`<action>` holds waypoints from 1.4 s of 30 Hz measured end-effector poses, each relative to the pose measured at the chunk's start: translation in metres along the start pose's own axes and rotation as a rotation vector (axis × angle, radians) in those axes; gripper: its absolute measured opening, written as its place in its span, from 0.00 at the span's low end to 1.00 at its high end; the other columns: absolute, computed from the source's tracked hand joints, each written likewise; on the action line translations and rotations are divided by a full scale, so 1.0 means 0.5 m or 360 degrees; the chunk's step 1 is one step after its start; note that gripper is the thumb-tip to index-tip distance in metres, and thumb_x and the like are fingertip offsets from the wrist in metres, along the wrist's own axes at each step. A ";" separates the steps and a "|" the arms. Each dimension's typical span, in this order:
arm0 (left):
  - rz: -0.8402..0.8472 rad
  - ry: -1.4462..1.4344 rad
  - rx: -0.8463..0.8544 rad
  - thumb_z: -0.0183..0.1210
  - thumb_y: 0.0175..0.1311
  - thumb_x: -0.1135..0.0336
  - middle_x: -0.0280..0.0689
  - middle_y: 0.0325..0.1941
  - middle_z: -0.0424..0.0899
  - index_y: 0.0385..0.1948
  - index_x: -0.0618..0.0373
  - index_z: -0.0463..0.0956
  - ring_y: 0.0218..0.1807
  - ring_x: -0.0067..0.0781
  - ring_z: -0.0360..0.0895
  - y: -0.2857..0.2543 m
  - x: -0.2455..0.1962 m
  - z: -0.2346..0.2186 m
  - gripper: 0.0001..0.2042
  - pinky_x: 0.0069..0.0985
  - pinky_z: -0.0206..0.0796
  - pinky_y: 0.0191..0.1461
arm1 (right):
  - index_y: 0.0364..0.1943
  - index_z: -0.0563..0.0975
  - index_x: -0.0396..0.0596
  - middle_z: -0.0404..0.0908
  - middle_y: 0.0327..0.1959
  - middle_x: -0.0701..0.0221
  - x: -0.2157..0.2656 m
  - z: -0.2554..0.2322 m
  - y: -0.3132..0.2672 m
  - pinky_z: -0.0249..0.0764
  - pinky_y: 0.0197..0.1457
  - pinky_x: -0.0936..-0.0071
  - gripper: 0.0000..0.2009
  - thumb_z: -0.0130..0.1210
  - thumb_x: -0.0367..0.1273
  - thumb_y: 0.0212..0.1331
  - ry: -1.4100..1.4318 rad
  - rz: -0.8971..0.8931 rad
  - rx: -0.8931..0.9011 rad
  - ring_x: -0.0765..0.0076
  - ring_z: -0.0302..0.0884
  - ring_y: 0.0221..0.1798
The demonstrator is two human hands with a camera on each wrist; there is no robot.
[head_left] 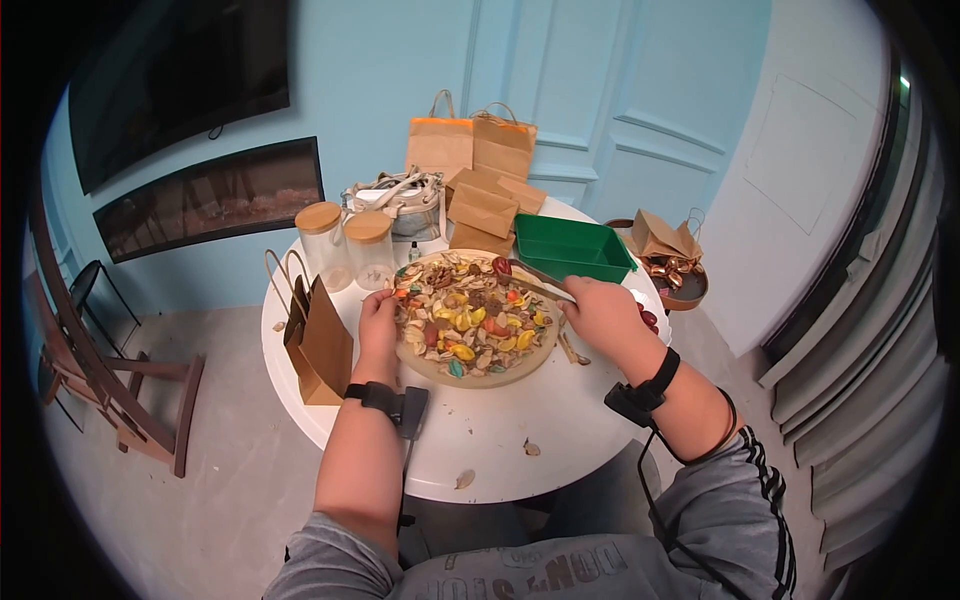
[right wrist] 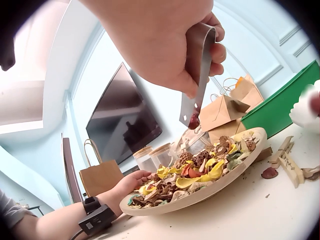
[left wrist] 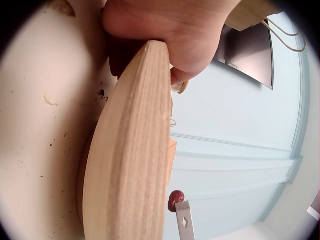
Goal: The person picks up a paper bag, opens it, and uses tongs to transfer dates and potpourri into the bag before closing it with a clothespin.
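Observation:
My right hand (head_left: 607,318) grips metal tongs (right wrist: 203,75) above the far right part of a round wooden plate (head_left: 468,380). Pinched in the tong tips is a wrinkled dark-red fruit like a dried date (right wrist: 194,121); it hangs over the plate in the right wrist view. Potpourri (head_left: 460,318) heaps the plate: dry petals, yellow and orange pieces, small cones. At the plate's left side, my left hand (head_left: 377,322) holds the rim. The left wrist view shows its fingers on both sides of the plate's edge, and the plate tilted up off the white table.
Left of the plate stands a brown paper bag (head_left: 318,345). Behind are two lidded jars (head_left: 322,245), a cloth bag (head_left: 405,205) and paper bags (head_left: 485,205). A green tray (head_left: 575,248) lies back right, beside a white bowl (right wrist: 306,112) with red fruit. Wooden clothespins (right wrist: 290,165) lie right.

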State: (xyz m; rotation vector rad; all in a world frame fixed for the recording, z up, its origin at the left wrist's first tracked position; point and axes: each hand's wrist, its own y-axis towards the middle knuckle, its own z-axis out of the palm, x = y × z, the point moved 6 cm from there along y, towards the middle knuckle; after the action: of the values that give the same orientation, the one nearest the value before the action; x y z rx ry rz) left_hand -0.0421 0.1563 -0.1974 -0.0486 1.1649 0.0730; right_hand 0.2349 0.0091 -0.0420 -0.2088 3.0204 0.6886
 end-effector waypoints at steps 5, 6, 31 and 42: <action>-0.0002 0.0035 0.0018 0.53 0.64 0.68 0.35 0.41 0.77 0.46 0.58 0.71 0.40 0.24 0.74 0.001 -0.001 0.001 0.11 0.20 0.68 0.41 | 0.32 0.73 0.44 0.81 0.33 0.60 -0.061 -0.046 -0.051 0.74 0.36 0.57 0.11 0.57 0.37 0.57 0.0237 0.0352 0.0039 0.50 0.79 0.35; 0.0017 -0.0025 0.0022 0.53 0.64 0.67 0.35 0.41 0.77 0.46 0.58 0.72 0.39 0.24 0.74 0.004 0.004 0.000 0.11 0.19 0.68 0.39 | 0.32 0.74 0.44 0.81 0.33 0.60 -0.093 -0.052 -0.068 0.73 0.36 0.56 0.11 0.57 0.37 0.57 0.0398 0.0619 0.0132 0.49 0.79 0.35; 0.0041 0.0003 0.0017 0.52 0.65 0.65 0.32 0.37 0.77 0.46 0.54 0.72 0.28 0.18 0.70 0.028 0.027 -0.010 0.11 0.16 0.61 0.26 | 0.39 0.76 0.46 0.81 0.30 0.62 0.069 -0.006 -0.101 0.75 0.39 0.58 0.15 0.59 0.41 0.55 0.0364 -0.0024 0.0283 0.51 0.80 0.36; 0.0022 -0.0007 0.0024 0.53 0.65 0.67 0.35 0.41 0.78 0.47 0.57 0.71 0.37 0.22 0.75 0.009 0.008 0.001 0.11 0.19 0.68 0.36 | 0.35 0.77 0.42 0.81 0.28 0.61 0.190 0.068 0.004 0.76 0.39 0.58 0.12 0.55 0.38 0.57 0.0305 -0.0116 0.0495 0.52 0.82 0.34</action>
State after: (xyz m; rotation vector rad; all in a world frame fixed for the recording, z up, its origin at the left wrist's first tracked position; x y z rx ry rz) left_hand -0.0405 0.1607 -0.2010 -0.0273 1.1616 0.0767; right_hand 0.1406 0.0138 -0.0780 -0.3899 3.2246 0.1972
